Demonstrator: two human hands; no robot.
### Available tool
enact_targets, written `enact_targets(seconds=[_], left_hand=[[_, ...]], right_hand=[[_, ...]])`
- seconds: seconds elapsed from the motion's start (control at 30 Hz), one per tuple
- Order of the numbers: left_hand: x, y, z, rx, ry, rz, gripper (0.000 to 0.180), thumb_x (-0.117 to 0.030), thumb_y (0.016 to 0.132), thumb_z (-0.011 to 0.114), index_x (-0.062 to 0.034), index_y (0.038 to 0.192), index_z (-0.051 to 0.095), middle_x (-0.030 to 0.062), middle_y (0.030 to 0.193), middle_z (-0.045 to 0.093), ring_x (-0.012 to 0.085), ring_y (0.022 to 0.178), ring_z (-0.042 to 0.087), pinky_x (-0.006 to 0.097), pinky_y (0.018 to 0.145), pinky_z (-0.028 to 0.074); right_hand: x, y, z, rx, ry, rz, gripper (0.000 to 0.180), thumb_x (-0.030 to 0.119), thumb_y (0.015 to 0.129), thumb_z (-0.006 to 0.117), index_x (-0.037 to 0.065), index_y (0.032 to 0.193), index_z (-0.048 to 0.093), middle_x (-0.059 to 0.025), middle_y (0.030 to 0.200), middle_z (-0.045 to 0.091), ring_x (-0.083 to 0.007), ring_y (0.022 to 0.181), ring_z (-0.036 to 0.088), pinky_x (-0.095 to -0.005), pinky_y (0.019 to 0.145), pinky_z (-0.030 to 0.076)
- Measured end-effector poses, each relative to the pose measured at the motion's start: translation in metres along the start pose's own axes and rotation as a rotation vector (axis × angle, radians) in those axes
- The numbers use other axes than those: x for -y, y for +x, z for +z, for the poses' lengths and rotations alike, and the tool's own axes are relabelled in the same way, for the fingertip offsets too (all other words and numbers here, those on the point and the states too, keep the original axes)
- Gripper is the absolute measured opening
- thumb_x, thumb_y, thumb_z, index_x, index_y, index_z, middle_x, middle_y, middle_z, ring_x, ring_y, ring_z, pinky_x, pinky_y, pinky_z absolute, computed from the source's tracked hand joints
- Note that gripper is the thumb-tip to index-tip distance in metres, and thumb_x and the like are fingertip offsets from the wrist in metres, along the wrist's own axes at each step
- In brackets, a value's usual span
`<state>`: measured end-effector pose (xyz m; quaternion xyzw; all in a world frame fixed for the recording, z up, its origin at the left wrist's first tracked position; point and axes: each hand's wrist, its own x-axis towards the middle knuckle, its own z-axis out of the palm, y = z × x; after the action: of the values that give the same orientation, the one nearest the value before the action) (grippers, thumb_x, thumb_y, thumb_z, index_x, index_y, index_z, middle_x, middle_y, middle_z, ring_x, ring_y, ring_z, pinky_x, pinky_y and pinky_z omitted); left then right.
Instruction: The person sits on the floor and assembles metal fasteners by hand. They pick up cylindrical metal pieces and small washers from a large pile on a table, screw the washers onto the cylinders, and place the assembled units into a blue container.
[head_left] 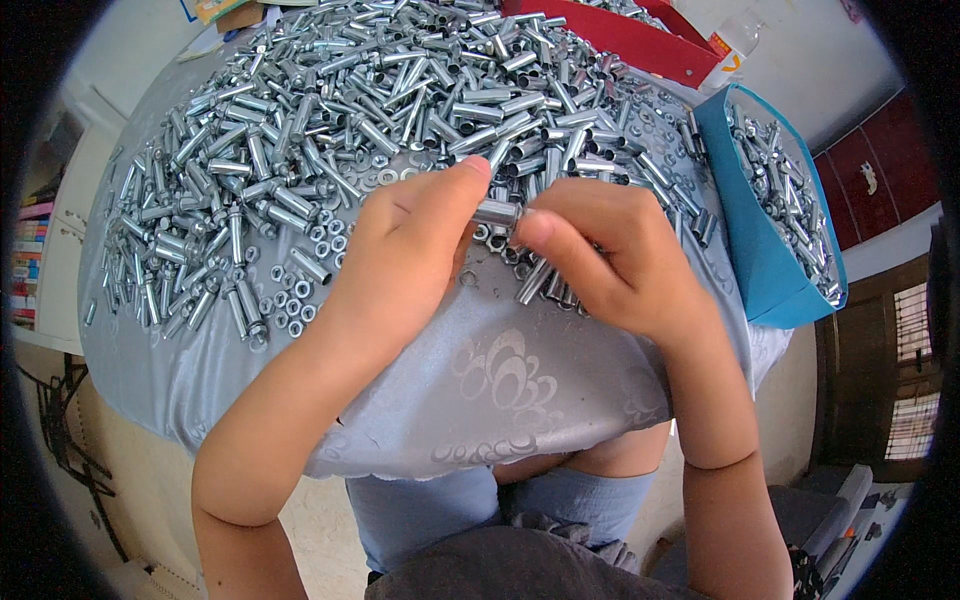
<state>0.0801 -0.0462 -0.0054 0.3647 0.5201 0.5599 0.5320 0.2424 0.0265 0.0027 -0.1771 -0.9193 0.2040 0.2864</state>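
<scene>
Between my two hands, above the near edge of a big heap of metal parts, is a shiny expansion bolt (pixel 497 212) with a metal sleeve. My left hand (pixel 400 235) is closed round one end of it, thumb lying along the top. The fingers of my right hand (pixel 622 250) are closed in a pinch at the other end, where a ring-like edge shows; whether it is a washer or a nut I cannot tell. Just beyond lie loose bolts and sleeves (pixel 420 90). Several hex nuts (pixel 295 305) are scattered left of my left wrist, and flat washers (pixel 660 130) lie at the right.
A grey patterned cloth (pixel 510 380) covers the round table. At the right edge stands a blue fabric bin (pixel 765 230) holding bolts. A red box (pixel 625 40) with more parts and a clear plastic bottle (pixel 735 45) stand at the far right. My legs are under the near edge.
</scene>
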Motion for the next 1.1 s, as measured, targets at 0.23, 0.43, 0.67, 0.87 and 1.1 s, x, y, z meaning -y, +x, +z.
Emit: enact_targets(seconds=[0.23,0.43,0.67,0.87,1.1], left_hand=[[0.002,0.0,-0.001,0.056,0.158,0.09,0.037,-0.031,0.088,0.047,-0.0109,0.057,0.048,-0.0074,0.051,0.038,0.002,0.046,0.031,0.021,0.042,0.021],[-0.001,0.0,-0.001,0.036,0.028,0.018,0.038,-0.033,0.088,0.047,-0.0112,0.057,0.047,-0.0072,0.051,0.038,0.0018,0.045,0.031,0.021,0.041,0.021],[-0.002,0.001,0.001,0.037,-0.025,-0.035,0.041,-0.034,0.088,0.047,-0.0132,0.054,0.043,-0.0077,0.048,0.035,0.0019,0.041,0.029,0.021,0.038,0.019],[0.0,0.001,-0.002,0.067,-0.01,0.002,0.042,-0.036,0.089,0.046,-0.012,0.054,0.044,-0.0072,0.048,0.036,0.002,0.041,0.03,0.021,0.039,0.021],[-0.004,-0.009,0.005,-0.004,0.291,0.468,0.035,-0.031,0.088,0.05,-0.005,0.064,0.051,-0.002,0.051,0.041,0.0073,0.046,0.038,0.025,0.042,0.028]], right_hand=[[0.0,-0.002,0.0,0.026,0.055,-0.037,0.021,0.022,0.075,0.065,0.005,0.082,0.055,-0.0077,0.066,0.053,-0.0218,0.052,0.051,-0.0295,0.046,0.041],[0.008,0.005,0.006,-0.173,0.045,-0.064,0.019,0.019,0.074,0.066,0.006,0.084,0.055,-0.0067,0.068,0.055,-0.0222,0.054,0.053,-0.0297,0.048,0.042],[0.007,0.0,0.002,-0.066,0.05,0.059,0.019,0.018,0.075,0.064,0.005,0.085,0.054,-0.0096,0.074,0.055,-0.0251,0.061,0.056,-0.0316,0.051,0.044],[0.005,0.001,0.007,-0.112,0.025,-0.065,0.021,0.02,0.078,0.061,0.004,0.089,0.052,-0.0113,0.073,0.054,-0.0287,0.064,0.056,-0.0339,0.054,0.044],[0.025,0.0,0.01,-0.092,0.516,0.282,0.031,0.031,0.089,0.047,0.002,0.076,0.049,-0.0048,0.063,0.046,-0.0201,0.053,0.046,-0.0295,0.049,0.038]])
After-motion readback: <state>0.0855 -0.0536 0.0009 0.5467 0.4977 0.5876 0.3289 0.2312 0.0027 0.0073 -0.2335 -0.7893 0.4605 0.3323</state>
